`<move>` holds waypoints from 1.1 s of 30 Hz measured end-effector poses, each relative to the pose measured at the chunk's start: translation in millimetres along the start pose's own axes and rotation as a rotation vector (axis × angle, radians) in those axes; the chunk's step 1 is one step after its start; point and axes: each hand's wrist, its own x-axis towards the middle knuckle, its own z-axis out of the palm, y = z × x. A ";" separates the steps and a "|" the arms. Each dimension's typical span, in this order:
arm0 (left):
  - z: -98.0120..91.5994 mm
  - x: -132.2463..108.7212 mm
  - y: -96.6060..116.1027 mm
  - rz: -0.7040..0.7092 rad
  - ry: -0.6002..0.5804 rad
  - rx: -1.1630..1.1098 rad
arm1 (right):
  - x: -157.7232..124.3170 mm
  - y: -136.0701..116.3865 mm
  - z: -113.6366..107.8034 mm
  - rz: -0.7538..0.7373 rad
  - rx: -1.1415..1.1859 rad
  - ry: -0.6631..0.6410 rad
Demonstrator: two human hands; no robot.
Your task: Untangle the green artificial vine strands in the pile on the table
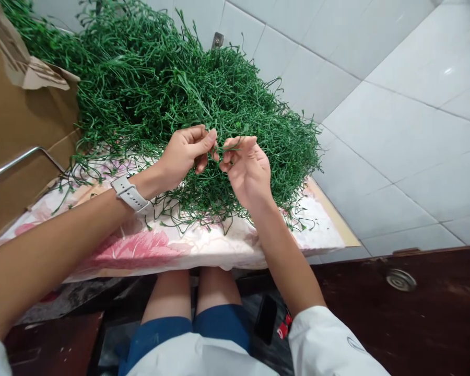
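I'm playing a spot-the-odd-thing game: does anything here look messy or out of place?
Yes, a bit. Some loose green stems lie scattered on the flowery cloth, in front of the big green pile. They look odd because they stray from the heap.

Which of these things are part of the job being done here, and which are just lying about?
Seem part of the job:
Green stems, heaped behind the left grip and right grip
Flower-patterned cover, under the heap

Seem just lying about:
Dark flat object, below the cover's edge
Small red item, beside it

Unclear: brown cardboard at left.
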 end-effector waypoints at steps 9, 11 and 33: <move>3.1 -5.9 13.3 -0.175 -0.016 -0.221 | -2.0 -15.3 7.9 0.206 0.250 -0.072; 4.0 -6.6 12.4 -0.186 -0.016 -0.228 | -1.0 -12.7 6.1 0.165 0.156 -0.130; -38.6 22.1 27.8 -0.052 0.255 -0.160 | -13.2 -2.9 -2.6 -0.538 -0.744 -0.023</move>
